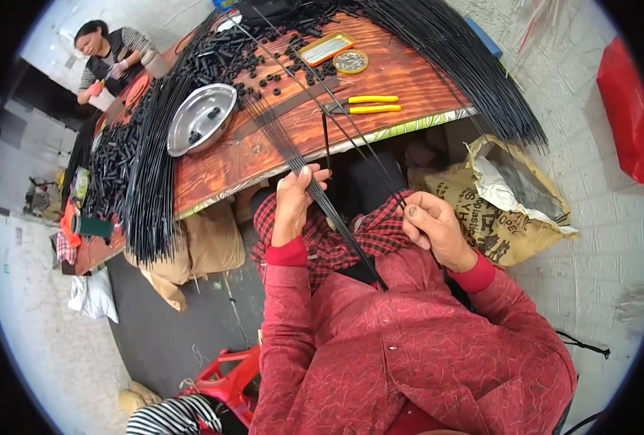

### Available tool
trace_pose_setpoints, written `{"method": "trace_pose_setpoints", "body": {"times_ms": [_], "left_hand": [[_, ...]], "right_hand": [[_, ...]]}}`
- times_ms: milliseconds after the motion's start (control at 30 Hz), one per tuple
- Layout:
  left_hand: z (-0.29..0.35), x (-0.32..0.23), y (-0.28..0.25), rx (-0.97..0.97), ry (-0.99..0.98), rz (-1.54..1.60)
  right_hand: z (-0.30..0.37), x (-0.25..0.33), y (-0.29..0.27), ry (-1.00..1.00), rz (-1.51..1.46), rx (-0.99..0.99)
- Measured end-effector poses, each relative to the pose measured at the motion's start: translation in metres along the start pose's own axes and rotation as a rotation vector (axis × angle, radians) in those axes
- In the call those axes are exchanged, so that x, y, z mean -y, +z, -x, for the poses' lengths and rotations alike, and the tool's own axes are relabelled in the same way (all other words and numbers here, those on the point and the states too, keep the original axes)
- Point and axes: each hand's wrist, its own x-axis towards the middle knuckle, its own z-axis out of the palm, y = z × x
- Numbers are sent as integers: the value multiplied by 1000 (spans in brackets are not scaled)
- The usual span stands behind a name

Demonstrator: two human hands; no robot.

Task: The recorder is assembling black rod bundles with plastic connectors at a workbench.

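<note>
My left hand (300, 192) is closed around a bundle of thin black rods (336, 217), which slants from above the table edge down to my lap. Between the thumb and fingers of my right hand (436, 226) I pinch a couple of long thin black rods (369, 151). They run up and left across the table, passing over the yellow-handled pliers (373, 104). Left of the pliers, a metal bowl (224, 98) holds a few small black parts. Beyond lie a yellow rectangular tray (326, 48) and a round dish (351, 62) of small metal pieces.
Bundled black rods hang over the wooden table's (213, 177) left (151, 174) and right (474, 72) edges. Black tubular parts (220, 61) are heaped there. An opened sack (452, 196) stands right of my legs, a red stool (228, 384) lower left. A co-worker (112, 61) is far left.
</note>
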Motion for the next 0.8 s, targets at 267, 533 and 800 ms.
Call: {"method": "trace_pose_setpoints", "body": {"times_ms": [267, 533, 800], "left_hand": [[14, 1, -3, -10, 46, 6], [8, 3, -4, -12, 38, -47], [6, -4, -5, 15, 17, -9]], "right_hand": [[9, -10, 23, -11, -32, 38], [41, 24, 33, -132, 15, 97], [34, -12, 20, -31, 66, 5]]}}
